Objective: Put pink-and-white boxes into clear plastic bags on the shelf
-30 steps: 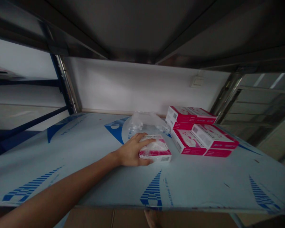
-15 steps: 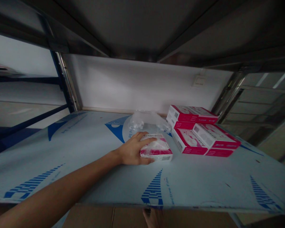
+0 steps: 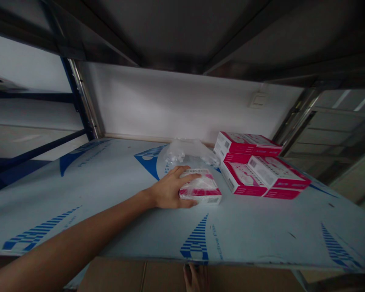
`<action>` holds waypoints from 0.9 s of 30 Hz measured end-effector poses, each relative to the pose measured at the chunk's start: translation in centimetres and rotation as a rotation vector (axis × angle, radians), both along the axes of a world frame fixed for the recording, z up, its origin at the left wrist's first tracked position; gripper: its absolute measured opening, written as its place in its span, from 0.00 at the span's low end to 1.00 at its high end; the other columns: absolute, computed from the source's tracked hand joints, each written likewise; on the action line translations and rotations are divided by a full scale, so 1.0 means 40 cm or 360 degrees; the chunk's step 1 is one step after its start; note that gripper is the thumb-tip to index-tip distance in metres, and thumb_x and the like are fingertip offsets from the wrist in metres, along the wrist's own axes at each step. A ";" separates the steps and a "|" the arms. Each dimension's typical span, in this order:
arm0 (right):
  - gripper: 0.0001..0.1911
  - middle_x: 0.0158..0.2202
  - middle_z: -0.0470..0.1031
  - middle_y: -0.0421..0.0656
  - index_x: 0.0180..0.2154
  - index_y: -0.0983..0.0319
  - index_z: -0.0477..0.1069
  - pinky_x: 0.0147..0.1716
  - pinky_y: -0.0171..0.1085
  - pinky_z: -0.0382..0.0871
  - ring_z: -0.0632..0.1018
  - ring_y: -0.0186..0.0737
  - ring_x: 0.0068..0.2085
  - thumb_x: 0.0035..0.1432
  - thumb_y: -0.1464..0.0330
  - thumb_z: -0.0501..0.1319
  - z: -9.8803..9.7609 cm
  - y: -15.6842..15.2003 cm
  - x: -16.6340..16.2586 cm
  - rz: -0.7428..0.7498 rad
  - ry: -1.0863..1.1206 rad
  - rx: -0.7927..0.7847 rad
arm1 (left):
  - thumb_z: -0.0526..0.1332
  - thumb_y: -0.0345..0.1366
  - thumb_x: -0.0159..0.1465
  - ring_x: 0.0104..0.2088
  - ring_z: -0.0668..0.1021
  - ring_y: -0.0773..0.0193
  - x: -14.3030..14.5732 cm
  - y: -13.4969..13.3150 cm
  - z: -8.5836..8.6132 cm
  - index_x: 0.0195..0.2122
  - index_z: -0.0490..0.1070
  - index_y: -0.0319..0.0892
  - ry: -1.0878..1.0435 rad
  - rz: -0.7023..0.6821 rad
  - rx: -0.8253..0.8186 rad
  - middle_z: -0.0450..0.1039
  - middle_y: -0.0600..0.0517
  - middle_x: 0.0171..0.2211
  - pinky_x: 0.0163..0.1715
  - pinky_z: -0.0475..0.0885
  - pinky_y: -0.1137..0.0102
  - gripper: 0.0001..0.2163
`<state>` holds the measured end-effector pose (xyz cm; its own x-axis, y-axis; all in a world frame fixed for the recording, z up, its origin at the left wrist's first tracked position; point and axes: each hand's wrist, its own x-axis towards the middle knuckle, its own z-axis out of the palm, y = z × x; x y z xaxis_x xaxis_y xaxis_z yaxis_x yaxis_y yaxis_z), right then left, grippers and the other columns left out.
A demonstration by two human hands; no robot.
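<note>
We count one wrapped box [image 3: 200, 187], clasped by our left hand [image 3: 170, 191]. The hand is partly closed on the left end of that box: fingers [image 3: 187, 177] lie over its top, the thumb runs along its near side. The box rests flat on the shelf [image 3: 109, 202].

We count one stack of boxes [image 3: 255, 170], just to the right of the wrapped box and apart from it. At least four pink-and-white boxes are visible in the stack, in two layers; the exact number cannot be told. One clear plastic bag [image 3: 188, 149] lies crumpled just behind the wrapped box, touching the left side of the stack.

At the bottom edge of the view, below the wrapped box and under the shelf edge, part of a hand [image 3: 196, 278] shows; whether it is open or closed cannot be told.

The shelf is a flat sheet covered in pale protective film with blue printed marks. One dark shelf [image 3: 176, 32] spans overhead. Behind the wrapped box stands a white wall [image 3: 158, 105], with one light switch [image 3: 258, 99] above the stack. One metal post [image 3: 84, 101] rises far left of the wrapped box.
</note>
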<state>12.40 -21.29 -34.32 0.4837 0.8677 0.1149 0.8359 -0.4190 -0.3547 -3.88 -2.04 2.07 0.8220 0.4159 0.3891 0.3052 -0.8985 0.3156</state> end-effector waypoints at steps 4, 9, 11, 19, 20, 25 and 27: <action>0.17 0.60 0.70 0.46 0.54 0.53 0.71 0.53 0.48 0.73 0.74 0.46 0.57 0.65 0.59 0.61 -0.014 -0.008 0.010 0.0006 0.0036 -0.0070 | 0.68 0.53 0.60 0.67 0.60 0.40 0.002 0.000 0.002 0.68 0.58 0.49 0.0007 0.0008 -0.0018 0.56 0.39 0.67 0.64 0.62 0.44 0.37; 0.20 0.60 0.70 0.46 0.56 0.54 0.70 0.53 0.50 0.73 0.73 0.48 0.58 0.63 0.58 0.62 -0.025 -0.013 0.031 0.0008 0.0070 -0.0148 | 0.68 0.54 0.60 0.66 0.61 0.41 0.004 0.002 -0.001 0.67 0.58 0.49 -0.0023 -0.0019 -0.0005 0.57 0.39 0.66 0.63 0.62 0.44 0.37; 0.20 0.61 0.69 0.46 0.56 0.53 0.70 0.54 0.51 0.73 0.72 0.50 0.59 0.63 0.58 0.62 -0.030 -0.005 0.037 0.0015 0.0082 -0.0174 | 0.68 0.54 0.60 0.66 0.61 0.40 0.003 0.002 -0.002 0.67 0.59 0.48 -0.0019 -0.0008 -0.0007 0.57 0.39 0.67 0.63 0.62 0.44 0.37; 0.19 0.63 0.68 0.45 0.55 0.51 0.71 0.57 0.50 0.70 0.70 0.49 0.61 0.64 0.59 0.62 -0.033 0.006 0.035 0.0045 0.0105 -0.0213 | 0.68 0.54 0.60 0.67 0.60 0.41 0.001 0.003 -0.003 0.68 0.58 0.48 -0.0003 -0.0006 -0.0005 0.57 0.39 0.67 0.64 0.62 0.45 0.37; 0.19 0.63 0.67 0.45 0.56 0.52 0.70 0.57 0.50 0.70 0.70 0.49 0.61 0.64 0.59 0.62 -0.031 0.001 0.034 0.0047 0.0103 -0.0209 | 0.68 0.54 0.60 0.67 0.60 0.41 0.001 0.003 -0.003 0.68 0.58 0.48 -0.0005 -0.0010 0.0000 0.57 0.39 0.67 0.64 0.62 0.45 0.37; 0.20 0.62 0.68 0.46 0.56 0.53 0.70 0.56 0.51 0.71 0.71 0.49 0.60 0.63 0.59 0.63 -0.015 -0.013 0.034 0.0052 0.0095 -0.0201 | 0.68 0.53 0.61 0.67 0.61 0.43 0.002 0.003 0.001 0.67 0.59 0.47 -0.0023 -0.0048 0.0020 0.58 0.39 0.66 0.65 0.61 0.47 0.37; 0.20 0.61 0.69 0.46 0.56 0.54 0.70 0.55 0.50 0.72 0.72 0.49 0.59 0.64 0.59 0.62 -0.010 -0.010 0.032 0.0059 0.0093 -0.0203 | 0.67 0.53 0.61 0.67 0.61 0.44 0.003 0.002 0.003 0.67 0.58 0.47 -0.0026 -0.0053 0.0020 0.59 0.39 0.66 0.65 0.61 0.47 0.36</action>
